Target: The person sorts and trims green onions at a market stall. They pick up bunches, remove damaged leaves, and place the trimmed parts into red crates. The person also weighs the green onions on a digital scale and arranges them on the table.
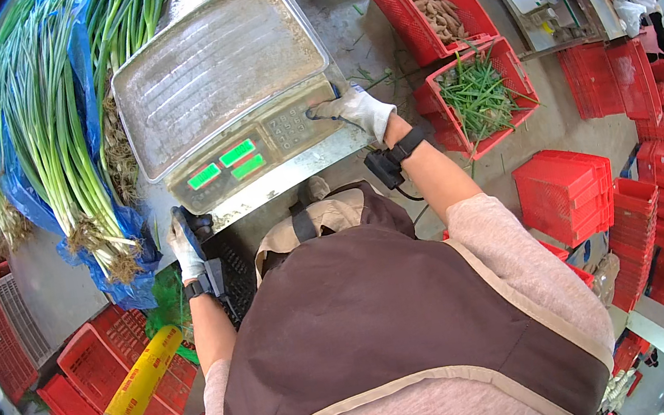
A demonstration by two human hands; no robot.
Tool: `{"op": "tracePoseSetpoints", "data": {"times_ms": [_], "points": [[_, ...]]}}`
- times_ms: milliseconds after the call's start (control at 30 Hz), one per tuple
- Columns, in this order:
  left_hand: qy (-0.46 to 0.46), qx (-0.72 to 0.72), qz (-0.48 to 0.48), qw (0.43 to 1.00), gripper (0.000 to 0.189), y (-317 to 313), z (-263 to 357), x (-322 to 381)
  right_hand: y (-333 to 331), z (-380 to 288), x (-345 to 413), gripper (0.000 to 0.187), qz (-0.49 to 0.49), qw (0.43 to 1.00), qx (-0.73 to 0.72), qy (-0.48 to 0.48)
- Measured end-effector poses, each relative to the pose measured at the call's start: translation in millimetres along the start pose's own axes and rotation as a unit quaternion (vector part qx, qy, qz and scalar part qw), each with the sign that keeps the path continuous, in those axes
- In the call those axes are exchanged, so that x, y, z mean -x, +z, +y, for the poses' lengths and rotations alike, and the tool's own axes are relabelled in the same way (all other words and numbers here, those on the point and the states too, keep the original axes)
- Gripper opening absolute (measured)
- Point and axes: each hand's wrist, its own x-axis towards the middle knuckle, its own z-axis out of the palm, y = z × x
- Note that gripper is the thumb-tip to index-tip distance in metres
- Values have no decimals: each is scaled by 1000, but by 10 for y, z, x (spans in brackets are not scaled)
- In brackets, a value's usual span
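Observation:
A weighing scale [276, 132] with a wide metal pan [214, 64] stands on a metal-topped table [306, 163]. Its green displays are lit. My right hand [359, 110], in a white glove with dark fingertips, holds the scale's right end, its thumb over the keypad [287, 125]. At the near left corner, my gloved left hand [185, 245] grips the scale's edge; some of its fingers are hidden. Left of the pan, long green onions [67, 157] lie in a heap on blue plastic sheeting [85, 83], roots towards me.
To the right are a red crate [390, 12] of brown roots and a red crate [472, 151] of cut greens. Red crates [565, 195] are stacked farther right. At lower left, a yellow roll [145, 380] rests across a red crate [87, 360]. A person [660, 33] is at far right.

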Motion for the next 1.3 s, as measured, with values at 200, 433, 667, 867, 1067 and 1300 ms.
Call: {"op": "tracePoseSetpoints", "data": {"times_ms": [200, 433, 667, 867, 1067, 1300], "points": [[90, -39, -2, 995, 44, 13, -35, 28, 62, 35, -29, 39, 37, 998, 48, -30], [-24, 2, 7, 1000, 44, 14, 21, 29, 112, 9, -20, 42, 37, 999, 14, -34], [-53, 32, 0, 998, 42, 14, 48, 28, 38, 10, -28, 40, -16, 997, -77, -14], [-43, 38, 10, 998, 49, 31, 47, 37, -181, 81, -24, 36, -106, 977, -186, 23], [-35, 13, -10, 999, 54, 0, 42, 31, -249, 189, -97, 38, -191, 905, -376, 62], [-61, 38, -2, 997, 55, -4, 24, 19, -203, 189, -121, 30, -92, 984, -154, 18]]}}
